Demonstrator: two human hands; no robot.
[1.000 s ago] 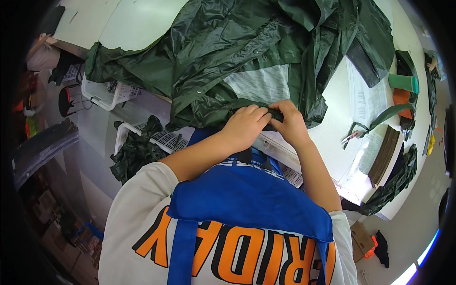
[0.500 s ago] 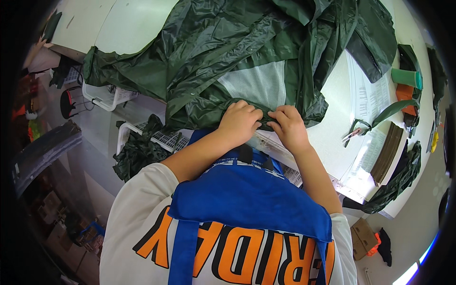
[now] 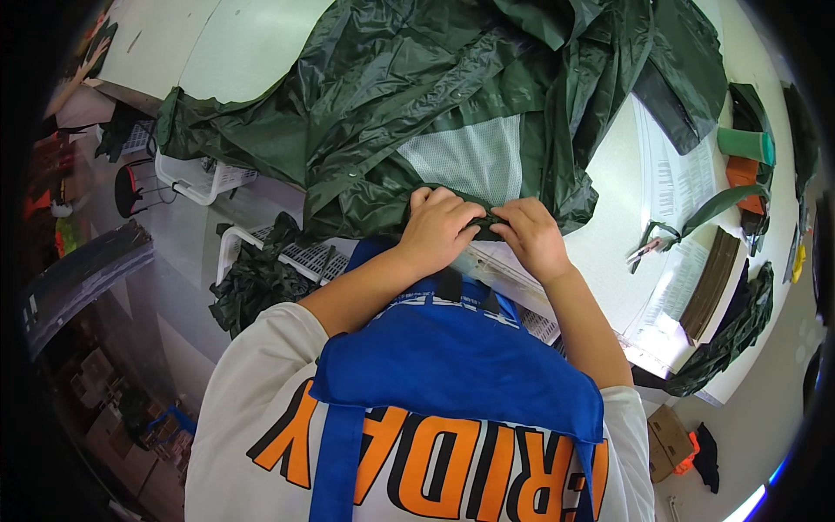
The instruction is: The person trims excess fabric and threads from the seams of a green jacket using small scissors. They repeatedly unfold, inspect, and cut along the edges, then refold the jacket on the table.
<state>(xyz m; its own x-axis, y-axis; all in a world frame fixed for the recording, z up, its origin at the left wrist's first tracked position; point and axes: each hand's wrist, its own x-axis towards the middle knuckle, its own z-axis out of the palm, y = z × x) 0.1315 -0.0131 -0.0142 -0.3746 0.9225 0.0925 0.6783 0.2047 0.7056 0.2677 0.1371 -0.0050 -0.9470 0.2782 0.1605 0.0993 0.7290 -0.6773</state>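
From where I stand, the dark green garment [image 3: 391, 96] lies in a crumpled heap on the white table [image 3: 235, 52], its near side brought right up to the table's front edge, close to the wearer's blue apron [image 3: 461, 357]. The 2 hands meet there, just below the pale mesh panel [image 3: 474, 155]: the left hand [image 3: 439, 228] has its thumb and forefinger pinched on the bunched edge [image 3: 484, 223], and the right hand [image 3: 535, 237] nips the same edge just beside it, the 2 sets of fingertips nearly touching. What lies under the pinch I can't tell. To do this neatly, I'd say, work in short lengths: let 1 hand anchor while the other smooths, and pull evenly so the slick cloth doesn't creep. The mesh would be best lying flat, clear of the fingertips, since it could catch in a fold. The sleeve [image 3: 209, 130] hanging past the table's left side, over a white basket [image 3: 196, 184], may drag; more slack toward the hands would help. The snips [image 3: 645, 249] lie well apart, to the right.
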